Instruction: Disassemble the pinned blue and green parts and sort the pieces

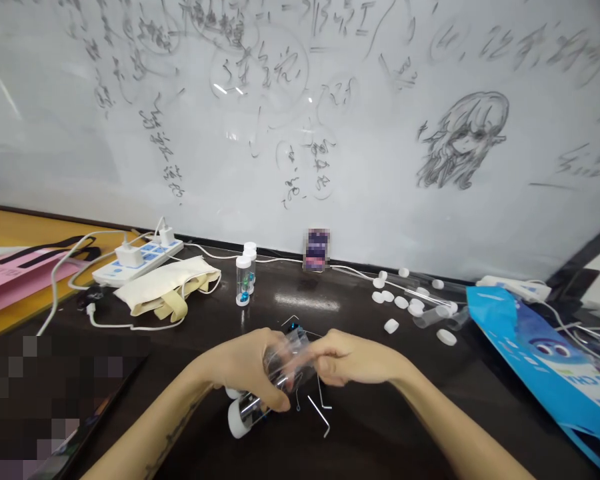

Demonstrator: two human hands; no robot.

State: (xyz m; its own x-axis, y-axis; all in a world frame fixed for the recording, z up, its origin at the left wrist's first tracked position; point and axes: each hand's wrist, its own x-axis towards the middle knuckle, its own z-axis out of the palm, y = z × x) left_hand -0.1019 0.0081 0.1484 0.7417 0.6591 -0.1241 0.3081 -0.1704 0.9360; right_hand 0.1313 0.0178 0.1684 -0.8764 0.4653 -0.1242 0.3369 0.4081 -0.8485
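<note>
My left hand (250, 363) is curled around a clear, crinkled plastic bag (299, 343), blurred by motion. The closed fingers of my right hand (353, 359) pinch it from the other side. Below my left hand a clear tube (253, 405) with a white cap (239, 421) slants down to the left. I cannot tell whether this tube is held or lying on the table. A second white cap shows behind it, mostly hidden. Bent metal rods like hex keys (320, 415) lie beneath my hands. Something small and blue (293, 327) sits just beyond the bag.
Capped clear tubes (243, 283) with blue bits stand on the dark table (350, 307). Several white caps (401, 303) and clear tubes (433, 316) lie right, beside a blue pouch (545, 360). Left are a cream cloth bag (155, 287) and a power strip (140, 263).
</note>
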